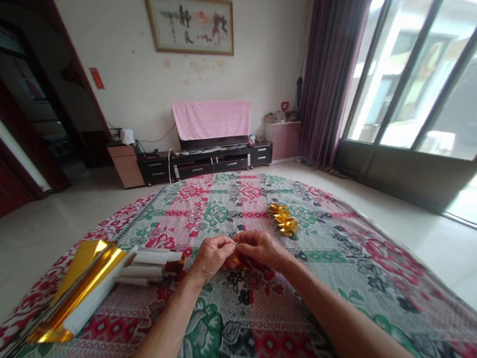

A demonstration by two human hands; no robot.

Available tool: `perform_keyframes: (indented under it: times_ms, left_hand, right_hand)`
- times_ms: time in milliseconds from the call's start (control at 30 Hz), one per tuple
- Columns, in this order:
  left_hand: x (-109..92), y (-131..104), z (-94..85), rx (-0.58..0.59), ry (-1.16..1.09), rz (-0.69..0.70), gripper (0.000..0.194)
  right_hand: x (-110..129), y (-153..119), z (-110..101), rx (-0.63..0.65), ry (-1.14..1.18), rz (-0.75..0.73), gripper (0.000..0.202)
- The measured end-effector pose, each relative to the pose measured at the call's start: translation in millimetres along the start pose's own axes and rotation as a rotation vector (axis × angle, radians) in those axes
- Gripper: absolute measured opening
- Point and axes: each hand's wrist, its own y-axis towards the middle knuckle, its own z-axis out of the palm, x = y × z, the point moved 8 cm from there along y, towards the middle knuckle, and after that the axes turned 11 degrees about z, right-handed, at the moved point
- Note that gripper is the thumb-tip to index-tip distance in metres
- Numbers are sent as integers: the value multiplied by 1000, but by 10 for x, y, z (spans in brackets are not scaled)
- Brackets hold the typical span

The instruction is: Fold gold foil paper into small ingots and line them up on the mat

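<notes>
Above the middle of the patterned cloth point(224, 203), my left hand point(213, 257) and my right hand point(264, 249) meet at the fingertips. Both are closed in a pinch on a small gold foil piece point(239, 259), which shows just under the fingers; its shape is mostly hidden. Beyond my right hand lies a group of crumpled gold foil pieces point(284, 220). To the left of my left hand are several white paper rolls point(145, 266) and a long gold foil sheet point(79, 289), partly rolled, with white paper beside it.
The cloth covers a large rounded table. Farther back stand a low black cabinet point(213, 163) and a television under a pink towel point(213, 117). A purple curtain point(328, 59) and large windows are at the right.
</notes>
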Motion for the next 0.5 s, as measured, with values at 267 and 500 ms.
perform_keyframes:
  times_ms: [267, 500]
  left_hand:
    - [0, -9, 24, 44, -22, -35, 23]
    - [-25, -19, 35, 57, -37, -43, 22]
  right_hand:
    - [43, -8, -29, -77, -150, -42, 26]
    - [88, -28, -35, -131, -192, -48, 31]
